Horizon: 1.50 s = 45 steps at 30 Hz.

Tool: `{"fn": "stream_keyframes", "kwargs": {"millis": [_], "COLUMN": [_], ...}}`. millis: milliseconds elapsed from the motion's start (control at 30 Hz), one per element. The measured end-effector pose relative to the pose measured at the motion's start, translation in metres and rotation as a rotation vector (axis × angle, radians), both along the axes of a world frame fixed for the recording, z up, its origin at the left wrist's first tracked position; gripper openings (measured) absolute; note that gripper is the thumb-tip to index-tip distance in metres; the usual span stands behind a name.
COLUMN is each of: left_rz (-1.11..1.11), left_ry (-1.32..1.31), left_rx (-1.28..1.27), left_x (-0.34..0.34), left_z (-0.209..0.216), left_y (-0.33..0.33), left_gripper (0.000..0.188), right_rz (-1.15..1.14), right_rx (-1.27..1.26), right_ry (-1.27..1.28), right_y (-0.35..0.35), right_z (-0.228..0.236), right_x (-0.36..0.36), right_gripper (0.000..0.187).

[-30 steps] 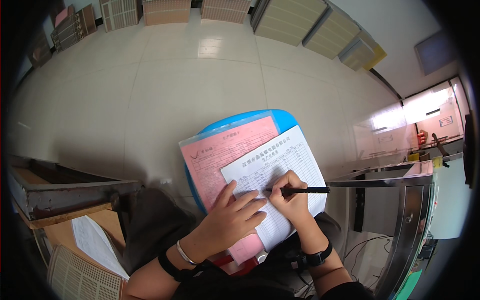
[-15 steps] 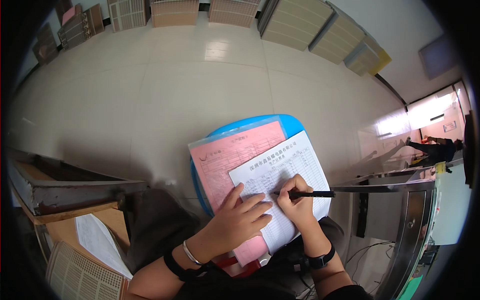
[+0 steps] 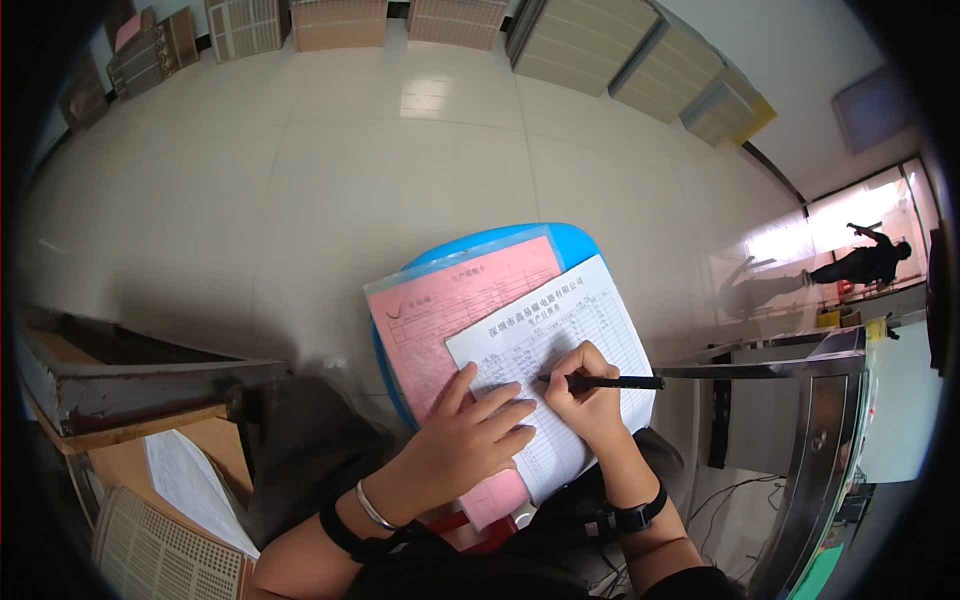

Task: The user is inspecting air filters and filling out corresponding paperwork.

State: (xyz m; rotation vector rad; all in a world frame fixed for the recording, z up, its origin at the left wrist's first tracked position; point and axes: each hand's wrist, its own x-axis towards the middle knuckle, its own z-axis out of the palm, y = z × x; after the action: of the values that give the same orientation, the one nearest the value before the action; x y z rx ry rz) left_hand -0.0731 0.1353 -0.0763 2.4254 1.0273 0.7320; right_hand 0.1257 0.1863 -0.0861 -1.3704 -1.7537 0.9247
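A white printed form [image 3: 610, 350] with a table of rows lies tilted on top of a pink form in a clear sleeve [image 3: 420, 340]. Both rest on a blue stool seat [image 3: 590, 243], whose rim shows behind them. My right hand [image 3: 585, 400] grips a black pen [image 3: 625, 382], its tip at the white form's handwritten rows. With fingers spread, my left hand [image 3: 470, 435] lies flat across the left edge of the white form and the pink one. The middle of the white form is partly hidden by my hands.
To the left stands a dark-edged frame [image 3: 170, 385] above a loose white sheet [image 3: 195, 480] and a perforated panel [image 3: 165, 545]. A metal cabinet [image 3: 820, 440] is on the right, with cables [image 3: 735, 495] below. Panels [image 3: 585, 45] lean along the far wall; a person [image 3: 865, 262] is far right.
The whole view has shifted slightly, so the papers and hands sit a little further left. The far person has moved and now has an arm raised. My hands keep their hold.
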Motion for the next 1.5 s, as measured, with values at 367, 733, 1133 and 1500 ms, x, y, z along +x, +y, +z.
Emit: {"fn": "stream_keyframes", "kwargs": {"millis": [367,733,1133,1500], "left_rz": [-0.009,-0.007,0.007,-0.002], "left_ry": [0.009,0.009,0.004,0.018], "left_rx": [-0.010,-0.021,-0.015,-0.015], "left_x": [0.000,-0.001,-0.001,-0.003], "left_z": [-0.001,-0.001,0.000,0.002], "left_y": [0.000,0.001,-0.001,0.000], "left_gripper": [0.041,0.039,0.039,0.037], "right_rz": [0.001,-0.027,-0.026,-0.112], "right_rx": [-0.082,-0.040,0.011,-0.095], "right_ry": [-0.005,0.019,0.028,0.297], "right_y": [-0.001,0.000,-0.001,0.003], "right_z": [0.002,-0.002,-0.004,-0.006], "right_x": [0.002,0.003,0.004,0.015], "right_gripper": [0.014,0.016,0.015,0.011]}}
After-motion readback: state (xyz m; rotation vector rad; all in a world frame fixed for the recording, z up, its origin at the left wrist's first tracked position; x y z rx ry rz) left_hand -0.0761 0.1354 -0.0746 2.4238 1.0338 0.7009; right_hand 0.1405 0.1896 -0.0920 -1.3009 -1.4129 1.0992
